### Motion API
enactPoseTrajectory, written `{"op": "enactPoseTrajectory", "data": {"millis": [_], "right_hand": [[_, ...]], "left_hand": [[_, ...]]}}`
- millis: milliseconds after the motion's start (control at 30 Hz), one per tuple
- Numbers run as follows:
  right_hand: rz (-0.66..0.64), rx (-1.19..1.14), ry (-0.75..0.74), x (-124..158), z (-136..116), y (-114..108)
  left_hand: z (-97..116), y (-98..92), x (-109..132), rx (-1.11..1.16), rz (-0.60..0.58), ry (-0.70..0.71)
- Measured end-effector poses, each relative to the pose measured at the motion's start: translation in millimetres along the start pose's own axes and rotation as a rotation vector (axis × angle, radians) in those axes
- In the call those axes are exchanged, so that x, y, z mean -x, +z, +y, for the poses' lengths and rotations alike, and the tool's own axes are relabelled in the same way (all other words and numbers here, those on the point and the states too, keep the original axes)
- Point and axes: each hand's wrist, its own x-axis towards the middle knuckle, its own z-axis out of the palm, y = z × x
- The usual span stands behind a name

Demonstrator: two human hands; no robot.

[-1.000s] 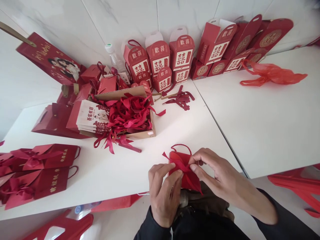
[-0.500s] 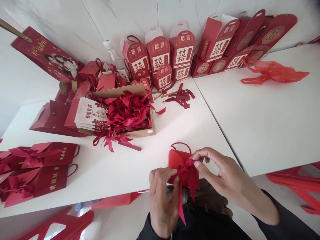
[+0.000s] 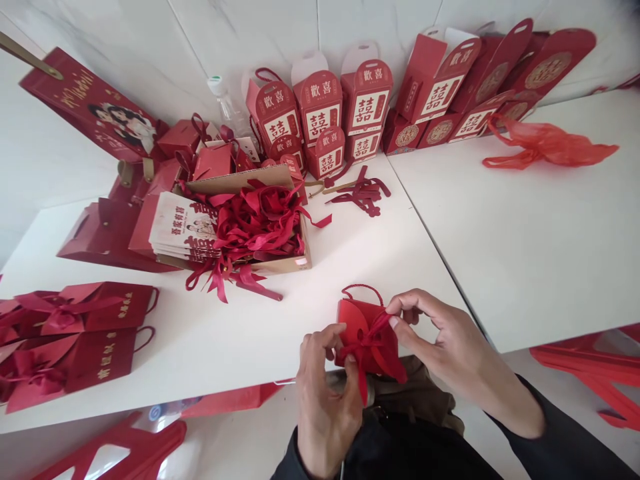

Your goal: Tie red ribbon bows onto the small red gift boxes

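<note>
At the near edge of the white table, the person holds a small red gift box with a cord loop handle on top, and both hands are busy with the red ribbon across its front. The left hand comes up from below, its fingers pinched on the ribbon at the box's lower left side, while one ribbon tail hangs down past the table edge over the person's lap. The right hand sits just to the right of the box, thumb and forefinger nipped on a ribbon strand near the top right corner, the other fingers loosely curled. Farther back stands an open cardboard box heaped with loose red ribbons, a stack of printed cards beside it. Along the wall, a row of red favor boxes stands upright, and flat red paper bags lie at the left.
</note>
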Motion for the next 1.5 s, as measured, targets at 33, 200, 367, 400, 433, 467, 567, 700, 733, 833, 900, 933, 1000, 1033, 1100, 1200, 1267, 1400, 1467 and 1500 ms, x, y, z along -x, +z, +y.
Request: {"op": "enactPoseTrajectory", "data": {"millis": [33, 200, 367, 400, 433, 467, 567, 700, 733, 833, 900, 933, 1000, 1033, 1100, 1200, 1267, 1400, 1467, 1500], "right_hand": [[0.012, 0.016, 0.005, 0.3, 0.6, -0.5], [0.019, 0.053, 0.053, 1.5, 2.7, -1.6], [0.019, 0.043, 0.091, 0.9, 6.0, -2.3], [0.025, 0.040, 0.086, 0.9, 6.8, -2.2], [0.032, 0.039, 0.080, 0.9, 7.5, -1.9], [0.040, 0.039, 0.077, 0.9, 7.9, -1.5], [0.048, 0.032, 0.098, 0.7, 7.3, -0.5], [0.049, 0.027, 0.119, -0.6, 4.6, -0.2], [0.053, 0.031, 0.114, -0.9, 4.3, -0.3], [0.065, 0.041, 0.104, -0.7, 5.2, -0.2], [0.066, 0.054, 0.099, 0.2, 6.7, 0.0], [0.066, 0.064, 0.095, 0.8, 7.4, 0.1], [0.063, 0.084, 0.090, 1.7, 8.4, 0.1], [0.060, 0.088, 0.093, 1.8, 8.6, 0.0], [0.056, 0.081, 0.098, 1.3, 8.6, -0.4], [0.032, 0.063, 0.094, -0.8, 8.8, -1.3], [0.019, 0.062, 0.082, -2.0, 9.6, -1.7], [0.022, 0.059, 0.069, -2.5, 11.5, -1.7], [0.027, 0.053, 0.080, -2.2, 12.2, -1.5], [0.030, 0.051, 0.087, -2.0, 12.4, -1.5]], "left_hand": [[-0.6, -0.5, 0.3, -0.016, 0.000, -0.019], [-0.2, -2.6, -0.8, -0.010, -0.005, -0.083], [1.3, -6.0, -2.4, 0.085, -0.007, -0.159], [1.8, -6.9, -3.0, 0.113, -0.008, -0.178], [2.2, -7.7, -3.7, 0.145, -0.011, -0.196], [2.8, -8.5, -4.5, 0.178, -0.014, -0.215], [4.3, -10.1, -7.1, 0.243, -0.019, -0.269], [5.5, -11.2, -9.2, 0.289, -0.012, -0.325], [5.5, -11.3, -9.3, 0.304, -0.010, -0.342], [4.7, -11.6, -8.9, 0.338, -0.014, -0.384], [3.6, -12.2, -8.5, 0.352, -0.017, -0.399], [2.7, -12.6, -8.4, 0.362, -0.021, -0.405], [0.6, -13.7, -8.3, 0.389, -0.032, -0.410], [-0.6, -14.2, -8.2, 0.401, -0.037, -0.408], [-2.4, -15.1, -7.9, 0.402, -0.039, -0.400], [-2.7, -16.2, -7.5, 0.337, -0.033, -0.390], [-1.4, -17.4, -7.4, 0.295, -0.041, -0.385], [1.3, -19.4, -8.0, 0.255, -0.049, -0.378], [2.1, -19.6, -7.8, 0.235, -0.048, -0.382], [2.3, -19.5, -7.4, 0.229, -0.055, -0.386]]}}
